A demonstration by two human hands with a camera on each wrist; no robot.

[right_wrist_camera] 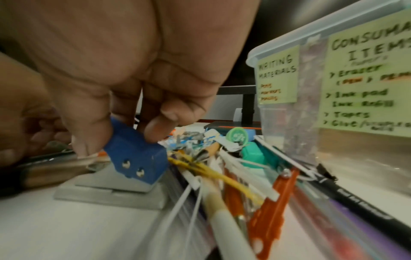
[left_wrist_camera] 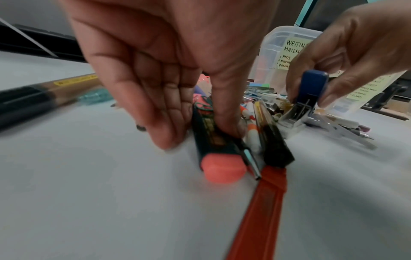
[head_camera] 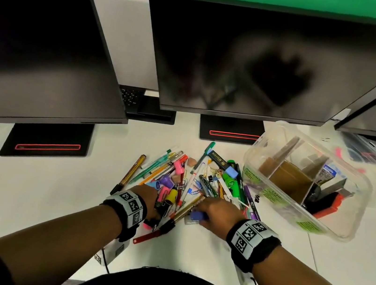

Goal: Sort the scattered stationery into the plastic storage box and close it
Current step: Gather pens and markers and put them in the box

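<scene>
At the white tabletop's near edge, the left hand [left_wrist_camera: 155,70] pinches a dark marker with a pink cap [left_wrist_camera: 213,149]. The right hand [head_camera: 216,214] grips a small blue-topped metal hole punch [right_wrist_camera: 135,158]. The clear plastic storage box [head_camera: 331,224] with green labels stands open toward the right edge, beside the heap of pens and clips [head_camera: 191,179].

I am seeing a white desk [head_camera: 57,185] carrying a heap of pens, markers and clips [head_camera: 190,182] at frame centre, a clear plastic box [head_camera: 304,180] sitting at the right, and black monitor bases [head_camera: 46,142] standing across the upper half.
</scene>
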